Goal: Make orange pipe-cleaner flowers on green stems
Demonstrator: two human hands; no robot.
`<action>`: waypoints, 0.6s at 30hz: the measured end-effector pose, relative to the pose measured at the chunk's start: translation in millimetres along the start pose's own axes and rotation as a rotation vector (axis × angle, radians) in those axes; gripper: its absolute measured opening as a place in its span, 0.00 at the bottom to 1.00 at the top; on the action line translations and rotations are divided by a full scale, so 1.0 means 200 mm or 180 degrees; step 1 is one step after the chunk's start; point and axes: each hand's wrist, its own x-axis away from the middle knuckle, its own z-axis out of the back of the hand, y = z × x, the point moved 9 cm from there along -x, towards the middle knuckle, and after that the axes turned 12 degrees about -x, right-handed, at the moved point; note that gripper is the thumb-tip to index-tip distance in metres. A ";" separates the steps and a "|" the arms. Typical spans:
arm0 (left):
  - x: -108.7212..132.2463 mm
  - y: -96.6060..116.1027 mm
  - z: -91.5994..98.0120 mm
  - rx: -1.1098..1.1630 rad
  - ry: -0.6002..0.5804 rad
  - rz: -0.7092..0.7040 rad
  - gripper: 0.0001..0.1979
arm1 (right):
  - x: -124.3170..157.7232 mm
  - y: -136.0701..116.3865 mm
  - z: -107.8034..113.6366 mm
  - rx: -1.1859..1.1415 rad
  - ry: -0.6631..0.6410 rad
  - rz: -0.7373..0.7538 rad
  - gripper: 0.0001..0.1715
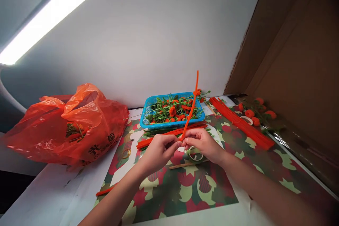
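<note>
Forearms [124, 189] ran fwd, converging; L hand [160, 150] & R hand [205, 144] met, both pinching orange stem [191, 111] nr lower end.

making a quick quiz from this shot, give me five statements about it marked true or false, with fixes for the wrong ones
1. The left hand and right hand meet at the lower end of an orange strip. True.
2. A red plastic bag lies to the left of the basket. True.
3. The basket is yellow. False: it is blue.
4. The long orange-red bundle lies inside the basket. False: it lies on the patterned mat, to the right of the basket.
5. A thin wooden stick lies on the mat just below the hands. True.
</note>
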 end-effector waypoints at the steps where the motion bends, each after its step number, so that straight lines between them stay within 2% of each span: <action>1: 0.00 0.01 0.01 -0.0039 0.0042 -0.0025 0.19 | 0.00 -0.01 -0.01 -0.0033 -0.0063 -0.0020 0.10; 4: 0.01 0.05 0.04 -0.0422 0.0258 -0.0200 0.18 | 0.01 -0.04 -0.02 0.0029 -0.0104 -0.0004 0.14; 7: 0.02 0.11 0.06 -0.1029 0.0549 -0.0396 0.17 | 0.01 -0.04 -0.01 0.0349 0.0040 0.0104 0.17; 10: 0.04 0.14 0.05 -0.1708 0.0698 -0.0381 0.15 | 0.03 -0.02 0.01 0.0492 0.0238 0.0263 0.16; 13: 0.10 0.16 0.00 -0.2276 0.0742 -0.0341 0.13 | 0.06 0.06 0.02 0.0365 0.0241 0.0266 0.13; 18: 0.23 0.14 -0.14 -0.2773 0.1040 -0.0393 0.11 | 0.15 0.21 0.07 0.0137 0.0612 0.0544 0.10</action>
